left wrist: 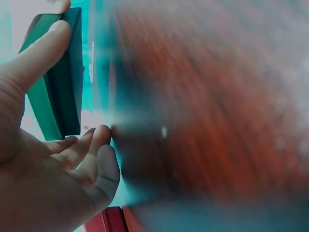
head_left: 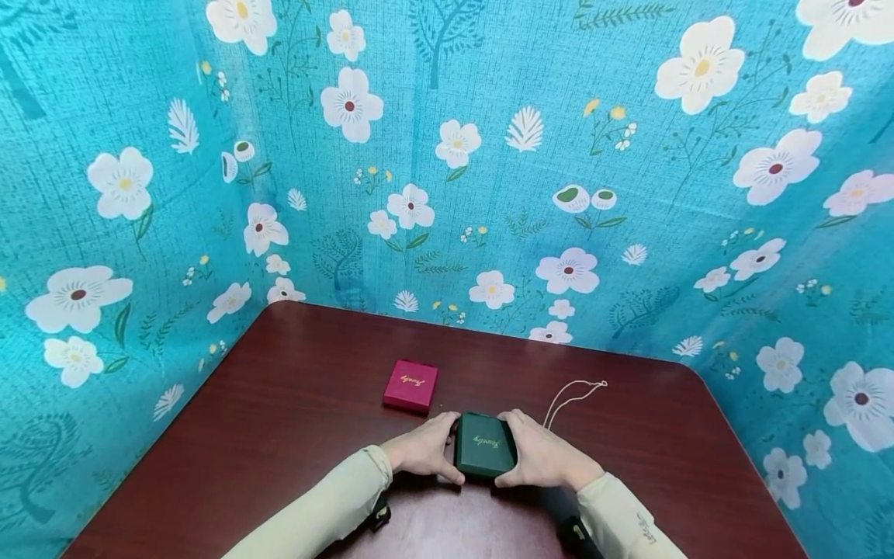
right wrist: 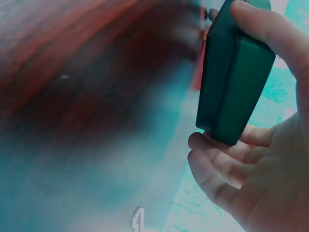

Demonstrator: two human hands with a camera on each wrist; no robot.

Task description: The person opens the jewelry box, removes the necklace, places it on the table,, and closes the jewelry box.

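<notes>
A dark green jewelry box (head_left: 483, 454) with gold lettering on its lid is between my two hands near the front of the table. My left hand (head_left: 424, 446) grips its left side, thumb at the near corner and fingers toward the far one. On the opposite side my right hand (head_left: 548, 453) holds it the same way. The left wrist view shows the green box (left wrist: 46, 113) closed, with the thumb across its edge. In the right wrist view the box (right wrist: 236, 87) is seen edge-on, with a seam between lid and base.
A closed crimson jewelry box (head_left: 410, 386) with gold lettering lies beyond my left hand. A thin necklace chain (head_left: 602, 383) stretches across the table behind my right hand. Floral turquoise cloth (head_left: 447, 233) hangs behind and beside the dark red wooden table (head_left: 307, 373).
</notes>
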